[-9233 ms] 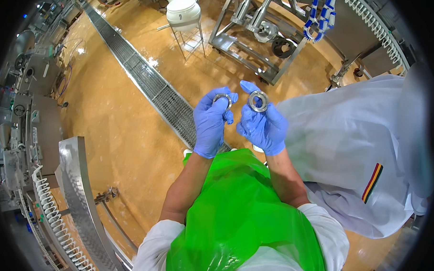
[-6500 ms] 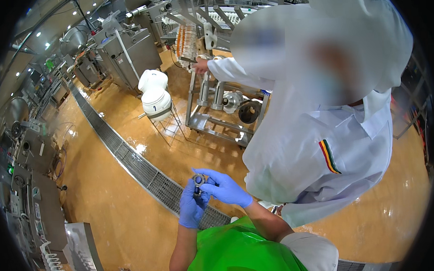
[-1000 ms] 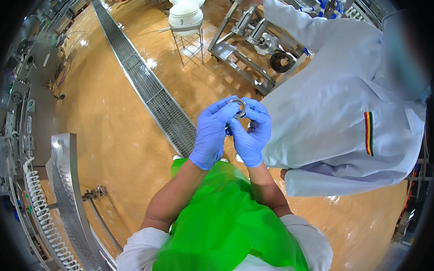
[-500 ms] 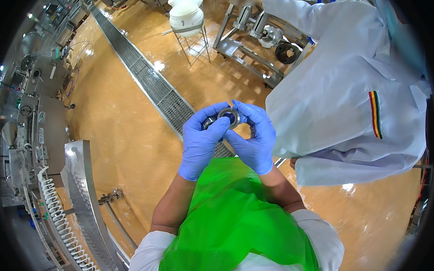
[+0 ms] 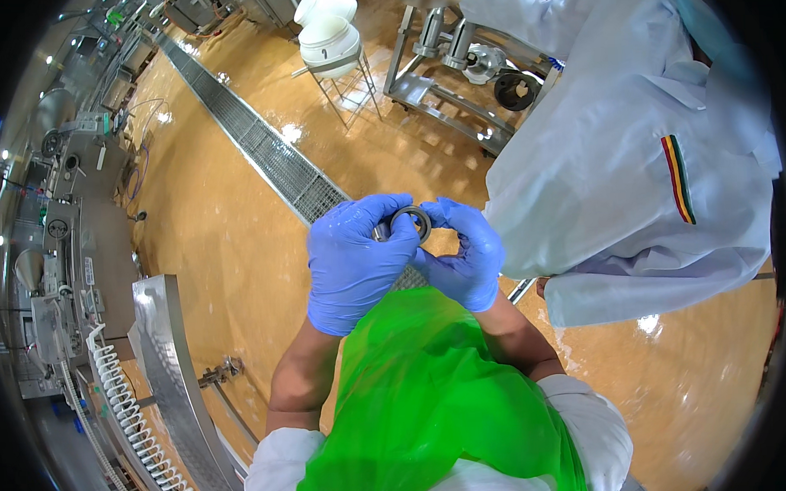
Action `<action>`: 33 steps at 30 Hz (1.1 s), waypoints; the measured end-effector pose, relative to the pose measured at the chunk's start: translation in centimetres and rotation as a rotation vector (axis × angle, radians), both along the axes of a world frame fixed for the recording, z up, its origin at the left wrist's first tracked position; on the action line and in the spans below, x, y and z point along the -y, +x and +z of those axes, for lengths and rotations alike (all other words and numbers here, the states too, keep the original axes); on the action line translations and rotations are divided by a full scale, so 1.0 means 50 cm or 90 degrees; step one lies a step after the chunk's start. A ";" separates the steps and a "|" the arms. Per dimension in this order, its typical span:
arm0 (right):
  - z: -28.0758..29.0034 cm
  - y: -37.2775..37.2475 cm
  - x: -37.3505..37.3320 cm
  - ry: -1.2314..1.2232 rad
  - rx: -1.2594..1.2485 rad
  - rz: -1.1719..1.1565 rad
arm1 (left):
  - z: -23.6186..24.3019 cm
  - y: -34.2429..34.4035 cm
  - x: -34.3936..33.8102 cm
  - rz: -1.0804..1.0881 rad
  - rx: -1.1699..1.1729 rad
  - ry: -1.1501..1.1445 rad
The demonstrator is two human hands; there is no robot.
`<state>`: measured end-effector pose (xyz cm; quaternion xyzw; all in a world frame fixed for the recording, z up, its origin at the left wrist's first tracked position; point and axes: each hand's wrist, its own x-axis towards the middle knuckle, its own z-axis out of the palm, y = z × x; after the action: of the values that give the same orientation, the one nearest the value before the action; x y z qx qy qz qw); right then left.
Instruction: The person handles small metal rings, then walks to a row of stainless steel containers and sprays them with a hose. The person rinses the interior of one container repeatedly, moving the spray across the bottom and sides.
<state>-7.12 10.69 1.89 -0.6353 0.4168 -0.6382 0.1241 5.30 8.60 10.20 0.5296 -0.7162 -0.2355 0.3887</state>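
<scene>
A round metal ring (image 5: 426, 225), dark-rimmed and open in the middle, is held out in front of my green apron. My left hand (image 5: 352, 262), in a blue glove, pinches it between thumb and fingers. Beside the ring, another metal piece (image 5: 380, 232) peeks out from the same grip, mostly covered by the fingers. My right hand (image 5: 468, 258), gloved in blue too, curls its fingertips against the ring's right edge. Its thumb lies low, close to my left thumb.
A person in a white coat (image 5: 616, 177) stands close on my right, by a metal frame with cylindrical parts (image 5: 444, 109). A drain grate (image 5: 260, 146) crosses the wet floor. White tubs (image 5: 330, 44) rest on a stand. Machinery and a steel panel (image 5: 167, 349) line my left.
My left hand has rotated and shifted slightly left, covering more of the second metal piece. The ring is turned more sideways. The whole view has shifted a little.
</scene>
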 end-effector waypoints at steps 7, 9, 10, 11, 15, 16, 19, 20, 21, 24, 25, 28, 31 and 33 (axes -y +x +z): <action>-0.006 0.001 0.004 0.023 -0.007 0.002 | 0.002 -0.017 0.012 0.020 -0.041 0.163; -0.009 0.003 0.005 0.017 -0.019 -0.011 | -0.006 -0.016 0.014 0.022 -0.068 0.185; -0.008 0.007 0.007 0.012 -0.023 -0.017 | -0.008 -0.014 0.016 0.024 -0.081 0.194; -0.009 0.014 0.008 0.035 0.043 -0.007 | -0.017 -0.011 0.018 0.021 -0.111 0.202; -0.023 0.030 0.021 0.097 0.121 0.015 | -0.048 -0.004 0.023 0.009 -0.180 0.213; -0.029 0.028 0.022 0.109 0.092 0.016 | -0.052 -0.004 0.021 0.008 -0.187 0.213; -0.047 0.031 0.018 0.095 0.045 0.003 | -0.061 0.010 0.022 -0.003 -0.147 0.194; -0.049 0.032 0.015 0.096 0.050 0.010 | -0.062 0.012 0.021 -0.005 -0.141 0.189; -0.051 0.033 0.012 0.097 0.056 0.016 | -0.063 0.014 0.020 -0.008 -0.135 0.184; -0.042 0.033 0.006 0.104 0.073 0.044 | -0.053 0.017 0.014 -0.011 -0.127 0.188; -0.039 0.033 0.006 0.109 0.077 0.053 | -0.049 0.018 0.014 -0.013 -0.128 0.196; -0.032 0.034 0.007 0.110 0.072 0.067 | -0.037 0.022 0.016 -0.018 -0.094 0.219; -0.043 0.036 0.009 0.109 0.057 0.059 | -0.059 0.026 0.021 -0.020 -0.094 0.203; -0.053 0.042 0.012 0.107 0.066 0.059 | -0.067 0.027 0.021 -0.003 -0.107 0.203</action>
<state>-5.03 10.08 -0.75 -0.6076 0.4318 -0.6266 0.2275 6.64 7.56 6.84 0.5614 -0.6358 -0.3907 0.3576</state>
